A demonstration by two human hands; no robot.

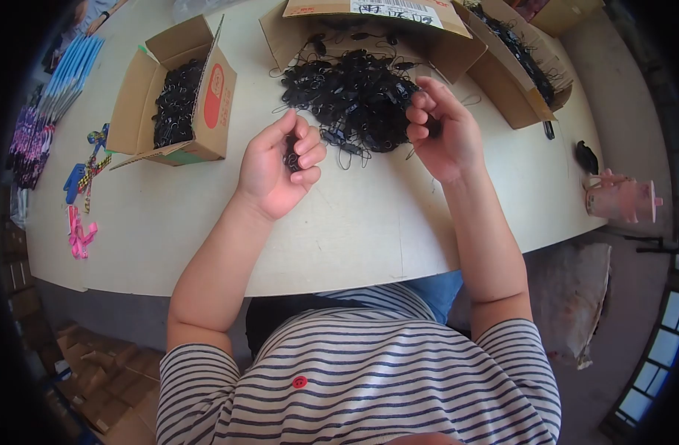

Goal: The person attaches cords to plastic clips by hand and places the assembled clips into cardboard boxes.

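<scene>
A heap of small black looped pieces lies on the pale table, spilling from a cardboard box tipped on its side. Curled fingers of my left hand hold some small black pieces in the palm, at the heap's lower left. At the heap's right edge, my right hand has its fingers bent around a black piece. Left of my left hand stands an open cardboard box with many black pieces inside.
Another open box of black pieces stands at the back right. A pink cup and a black object are at the right edge. Coloured straps and packs lie at the left, near another person's hand.
</scene>
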